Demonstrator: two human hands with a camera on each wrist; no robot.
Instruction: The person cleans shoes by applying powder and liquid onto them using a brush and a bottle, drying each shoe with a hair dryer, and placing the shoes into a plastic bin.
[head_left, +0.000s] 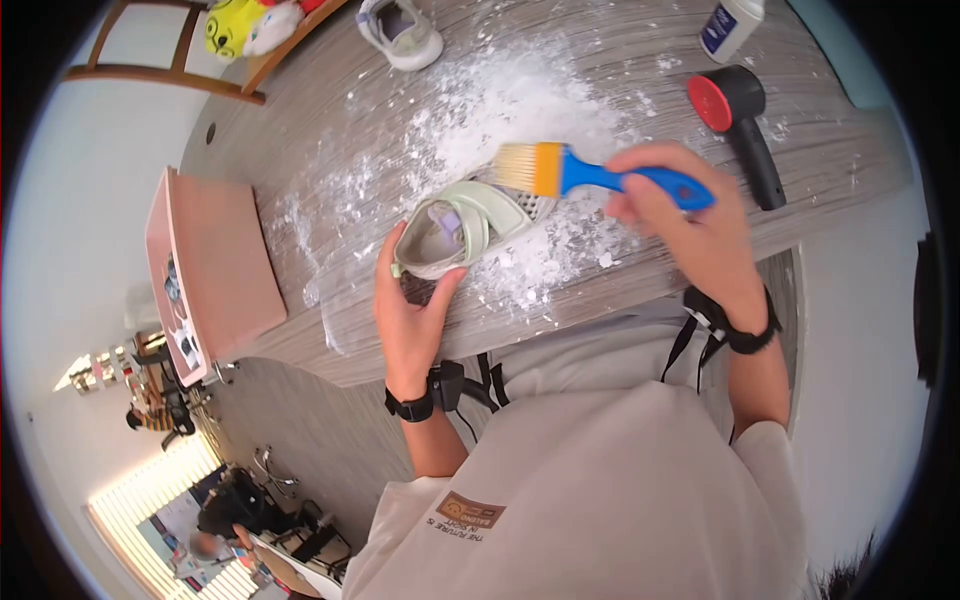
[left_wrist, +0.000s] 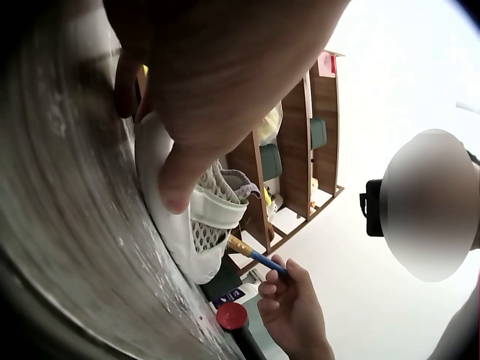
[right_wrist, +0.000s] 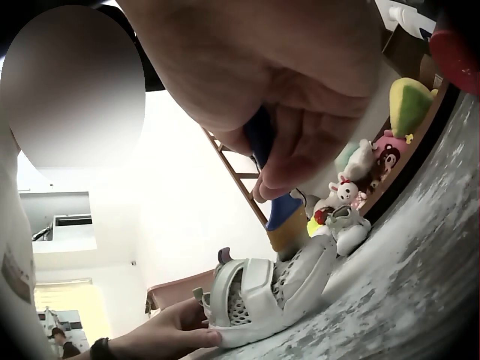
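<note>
A pale green and white child's shoe [head_left: 487,213] with a strap and a perforated upper stands on the table amid white powder. My left hand [head_left: 408,312] grips it round the heel, thumb on the near side. In my right hand [head_left: 690,215] is the blue handle of a paint brush [head_left: 548,169], its pale bristles over the shoe's toe. The left wrist view shows the thumb pressed on the white sole of the shoe [left_wrist: 214,206]. In the right wrist view the brush [right_wrist: 286,217] points down at the toe; its bristle tips are partly hidden.
White powder [head_left: 530,95] is spread over the wood-grain table. A second shoe [head_left: 400,35] stands at the far side. On the right lie a black hand-held device with a red round end [head_left: 710,102] and a white bottle [head_left: 732,28]. A pink bin [head_left: 230,250] stands left.
</note>
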